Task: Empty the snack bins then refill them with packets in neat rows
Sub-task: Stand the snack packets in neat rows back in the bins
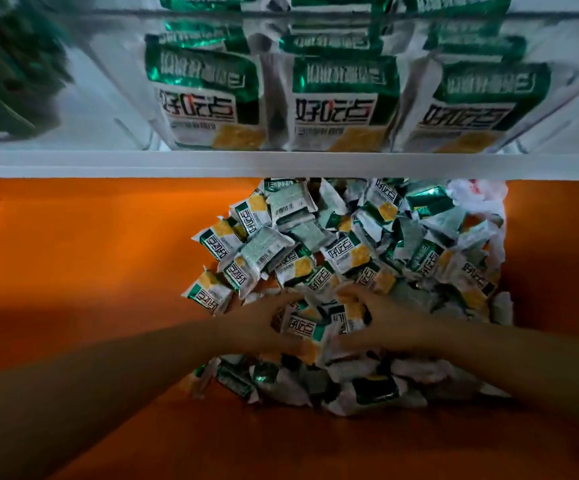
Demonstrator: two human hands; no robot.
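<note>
Upper left: a dark green object [11, 64], blurred beyond identification, sits beside a clear plastic storage bin [114, 109]. The bin stands on a white shelf [73, 164] that crosses the full width of the view. Inside the bin, green, white and yellow foil snack packets [345, 102] stand upright in three neat rows, side by side, printed faces to the front and further packets lined up behind them. Below the shelf lies a flat orange surface [90, 254]. The left forearm enters from the lower left, and the left hand [260, 323] is set against the left side of a small bundle of matching packets [310, 332], its fingers curled onto the bundle. The right hand [385, 320] meets the bundle from the opposite side, fingers likewise bent onto the wrappers, so the bundle is clamped between the two hands. Individual fingertips cannot be made out in the dim light. The bundle sits at the near edge of a large loose pile of the same packets [350, 247], which lies on the orange surface centre to right, the packets facing every way, some showing barcoded backs. More packets lie nearer the camera, under the wrists. Far right, at the top of the pile just under the shelf, crumpled white plastic sheeting [478, 195] touches the outermost packets.
</note>
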